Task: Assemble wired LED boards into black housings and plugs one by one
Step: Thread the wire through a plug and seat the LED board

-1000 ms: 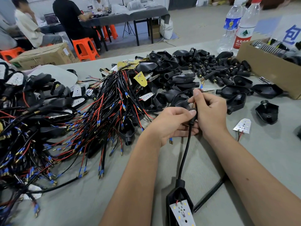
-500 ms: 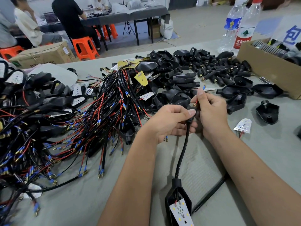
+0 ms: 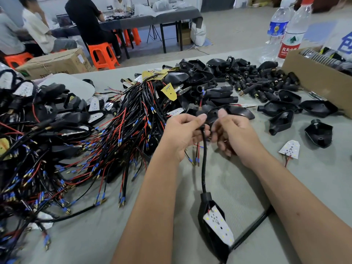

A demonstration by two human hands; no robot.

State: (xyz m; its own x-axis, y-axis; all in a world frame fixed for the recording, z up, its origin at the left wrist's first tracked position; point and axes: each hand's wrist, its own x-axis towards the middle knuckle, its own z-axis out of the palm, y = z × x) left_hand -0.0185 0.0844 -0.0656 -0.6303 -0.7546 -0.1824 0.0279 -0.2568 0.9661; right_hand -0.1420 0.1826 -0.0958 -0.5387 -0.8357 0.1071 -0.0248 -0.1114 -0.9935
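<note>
Grey tabletop (image 3: 285, 187), workshop behind. Left hand (image 3: 182, 134) pinches the black cable (image 3: 204, 159) up top; right hand (image 3: 234, 134) curled beside it, contents hidden. Cable's housing (image 3: 207, 221) with LED board (image 3: 219, 227) sits below the hands, bottom cut off.

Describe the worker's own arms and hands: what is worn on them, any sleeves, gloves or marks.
Both forearms are bare, with no sleeves in view. The left hand and right hand wear no gloves. No watch or bracelet shows on either wrist. A small dark mark sits on the right forearm.
</note>
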